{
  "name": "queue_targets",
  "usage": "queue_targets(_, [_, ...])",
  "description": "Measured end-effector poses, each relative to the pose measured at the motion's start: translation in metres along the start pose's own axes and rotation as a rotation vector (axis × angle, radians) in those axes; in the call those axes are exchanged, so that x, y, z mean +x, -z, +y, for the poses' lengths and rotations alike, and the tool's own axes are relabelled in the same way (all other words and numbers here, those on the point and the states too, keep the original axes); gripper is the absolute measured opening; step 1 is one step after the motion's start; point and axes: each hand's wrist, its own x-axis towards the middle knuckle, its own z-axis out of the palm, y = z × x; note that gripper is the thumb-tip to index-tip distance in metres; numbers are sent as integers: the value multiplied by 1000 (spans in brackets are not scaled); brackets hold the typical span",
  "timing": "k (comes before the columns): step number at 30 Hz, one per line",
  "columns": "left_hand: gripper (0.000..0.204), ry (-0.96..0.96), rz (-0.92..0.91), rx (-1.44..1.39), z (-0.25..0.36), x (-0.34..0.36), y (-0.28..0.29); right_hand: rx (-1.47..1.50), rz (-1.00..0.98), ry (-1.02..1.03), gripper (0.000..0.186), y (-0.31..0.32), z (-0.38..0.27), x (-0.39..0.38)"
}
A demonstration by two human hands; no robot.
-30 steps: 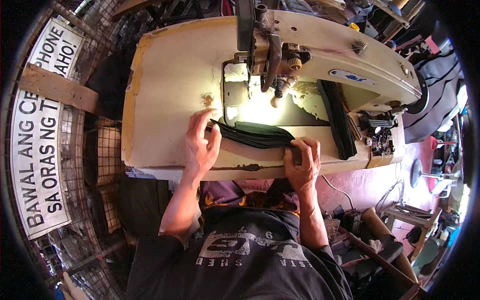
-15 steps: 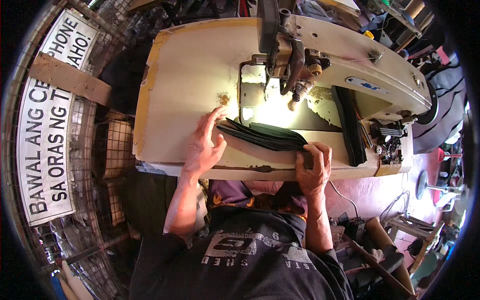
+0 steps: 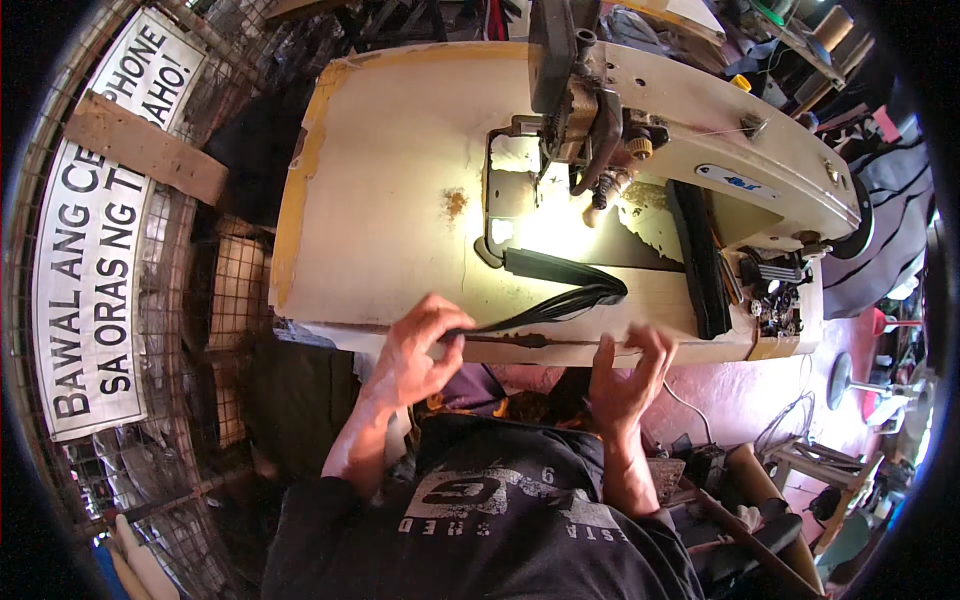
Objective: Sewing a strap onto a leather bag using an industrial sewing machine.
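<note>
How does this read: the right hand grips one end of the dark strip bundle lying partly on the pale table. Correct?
Wrong hand: in the head view, the left hand grips one end of the dark strip bundle lying partly on the pale table.

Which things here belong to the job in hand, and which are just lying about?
In the job:
left hand, gripping one end of the dark strips
right hand, open, off the strips
sewing machine and its table

Apparently just lying about:
second dark bundle, untouched (could be related)
brown roll at lower right
</note>
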Motion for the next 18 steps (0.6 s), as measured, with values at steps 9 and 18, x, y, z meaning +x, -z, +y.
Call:
queue_targets(9, [39, -280, -370, -96, 44, -21, -64, 947, -584, -882, 41, 27, -22, -24])
queue_targets(18, [58, -135, 17, 451, -3, 36, -26, 915, -502, -870, 31, 46, -16, -8])
